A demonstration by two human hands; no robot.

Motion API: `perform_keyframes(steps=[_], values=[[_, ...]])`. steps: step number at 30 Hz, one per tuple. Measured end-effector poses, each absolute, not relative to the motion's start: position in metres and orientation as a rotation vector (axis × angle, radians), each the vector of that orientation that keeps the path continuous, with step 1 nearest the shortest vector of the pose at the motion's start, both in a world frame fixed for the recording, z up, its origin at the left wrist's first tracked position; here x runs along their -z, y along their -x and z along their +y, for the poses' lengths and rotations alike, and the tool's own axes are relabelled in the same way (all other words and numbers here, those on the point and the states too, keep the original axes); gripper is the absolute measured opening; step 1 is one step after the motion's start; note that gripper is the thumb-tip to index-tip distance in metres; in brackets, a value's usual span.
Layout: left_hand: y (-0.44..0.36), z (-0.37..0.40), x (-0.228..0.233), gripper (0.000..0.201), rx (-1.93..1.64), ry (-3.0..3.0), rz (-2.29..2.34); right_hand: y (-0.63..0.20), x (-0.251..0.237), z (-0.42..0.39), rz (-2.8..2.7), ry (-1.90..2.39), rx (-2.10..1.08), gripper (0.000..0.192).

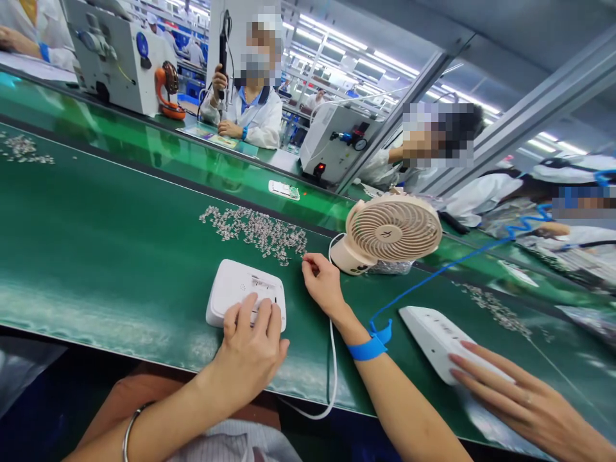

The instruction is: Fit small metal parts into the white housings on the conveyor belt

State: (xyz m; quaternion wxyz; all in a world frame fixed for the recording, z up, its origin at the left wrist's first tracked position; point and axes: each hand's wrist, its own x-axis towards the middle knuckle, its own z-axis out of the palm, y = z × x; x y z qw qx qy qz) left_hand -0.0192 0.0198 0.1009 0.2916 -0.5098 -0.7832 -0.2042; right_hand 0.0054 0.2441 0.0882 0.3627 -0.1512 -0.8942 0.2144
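A white plastic housing [226,289] with a recessed compartment lies on the green work surface in front of me. My left hand [255,340] rests on its near side, fingers bent and apart over the recess, the thumb off to the right. My right hand [323,282], with a blue strap [368,348] round the wrist, is at the right end of a pile of small metal pieces [260,231]. Its thumb and forefinger are pinched together; whatever is between them is too small to make out.
A beige fan [392,228] stands just beyond my right hand, its white cable [334,372] running down past my wrist. To the right, another person's hand [524,404] touches a second white housing [428,333]. A coiled blue cord [447,263] stretches from my strap. Co-workers and machines [120,64] line the far side.
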Motion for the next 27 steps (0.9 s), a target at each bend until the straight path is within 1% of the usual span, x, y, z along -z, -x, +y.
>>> perform_keyframes(steps=[6,11,14,16,19,27], values=[[0.022,0.02,-0.099,0.034,0.505,1.478,-2.061,-0.009,-0.107,0.217,-2.261,0.335,-0.727,0.02],[0.022,0.019,-0.1,0.034,0.478,1.521,-2.04,-0.014,-0.119,0.185,-2.189,0.296,-1.022,0.011],[0.021,0.019,-0.101,0.035,0.466,1.519,-2.053,-0.017,-0.122,0.174,-2.191,0.259,-1.14,0.01],[0.02,0.019,-0.101,0.036,0.457,1.517,-2.055,-0.019,-0.124,0.171,-2.226,0.214,-1.142,0.011],[0.019,0.018,-0.102,0.037,0.437,1.511,-2.063,-0.02,-0.123,0.171,-2.291,0.159,-1.049,0.013],[0.018,0.02,-0.104,0.041,0.413,1.474,-2.098,-0.021,-0.117,0.173,-2.392,0.17,-0.905,0.016]])
